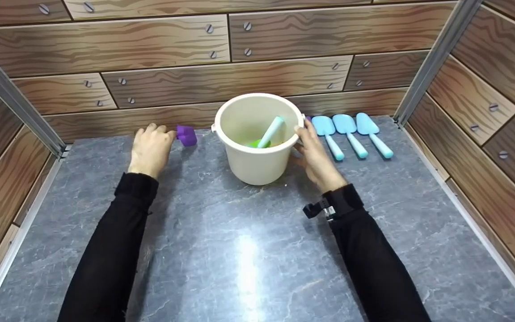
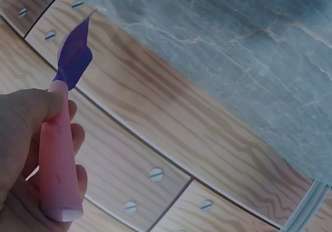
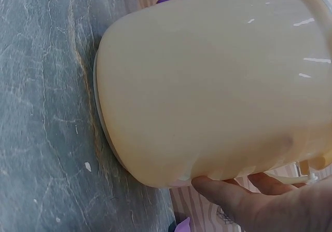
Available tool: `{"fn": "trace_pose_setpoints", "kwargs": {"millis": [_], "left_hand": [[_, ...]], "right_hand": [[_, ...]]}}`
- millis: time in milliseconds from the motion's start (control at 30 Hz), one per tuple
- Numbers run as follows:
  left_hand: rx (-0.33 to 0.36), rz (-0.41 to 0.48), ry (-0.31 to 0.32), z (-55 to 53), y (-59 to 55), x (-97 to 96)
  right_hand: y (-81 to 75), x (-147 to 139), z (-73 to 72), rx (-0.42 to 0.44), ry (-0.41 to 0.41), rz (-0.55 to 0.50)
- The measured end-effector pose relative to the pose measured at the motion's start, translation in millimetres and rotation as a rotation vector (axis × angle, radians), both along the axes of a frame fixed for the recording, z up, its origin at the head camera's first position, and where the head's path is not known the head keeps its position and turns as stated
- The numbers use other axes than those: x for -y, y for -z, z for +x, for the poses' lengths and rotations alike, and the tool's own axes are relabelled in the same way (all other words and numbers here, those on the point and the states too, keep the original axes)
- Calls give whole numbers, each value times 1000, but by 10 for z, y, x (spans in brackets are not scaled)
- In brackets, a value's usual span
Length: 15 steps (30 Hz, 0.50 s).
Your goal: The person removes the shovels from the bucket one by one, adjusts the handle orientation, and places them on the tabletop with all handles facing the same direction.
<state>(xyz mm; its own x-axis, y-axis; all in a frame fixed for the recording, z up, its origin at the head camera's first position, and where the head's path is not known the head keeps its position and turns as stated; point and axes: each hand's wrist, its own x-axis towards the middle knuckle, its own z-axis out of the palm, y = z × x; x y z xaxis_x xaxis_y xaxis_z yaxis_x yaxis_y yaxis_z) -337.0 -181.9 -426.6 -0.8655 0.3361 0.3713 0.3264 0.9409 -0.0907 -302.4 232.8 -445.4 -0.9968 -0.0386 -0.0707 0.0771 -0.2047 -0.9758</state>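
My left hand (image 1: 152,150) grips a small toy shovel by its pink handle (image 2: 58,154), fingers wrapped around it. The shovel's purple blade (image 1: 187,135) points toward the bucket in the head view, to the left of it. A cream bucket (image 1: 257,165) stands upright on the grey marbled table. My right hand (image 1: 315,156) holds the bucket's right side, fingers at the rim and thumb (image 3: 212,186) against the wall. Inside the bucket a turquoise handle (image 1: 271,132) leans up, with a bright green piece (image 1: 257,143) below it.
Three light blue toy shovels (image 1: 347,123) lie in a row right of the bucket, handles toward me. A bit of purple (image 1: 308,119) shows behind my right hand. Wood-patterned panels (image 1: 159,85) wall in the back and sides, joined by metal corner posts (image 1: 436,62).
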Motion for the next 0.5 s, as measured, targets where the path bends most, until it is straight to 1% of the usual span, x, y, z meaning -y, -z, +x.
{"fn": "trace_pose_setpoints", "kwargs": {"millis": [333, 500], "left_hand": [[-19, -72, -4, -15, 127, -3], [-38, -100, 17, -5, 180, -42]], "right_hand": [[-10, 8, 6, -19, -1, 7], [-9, 4, 8, -21, 0, 2]]}}
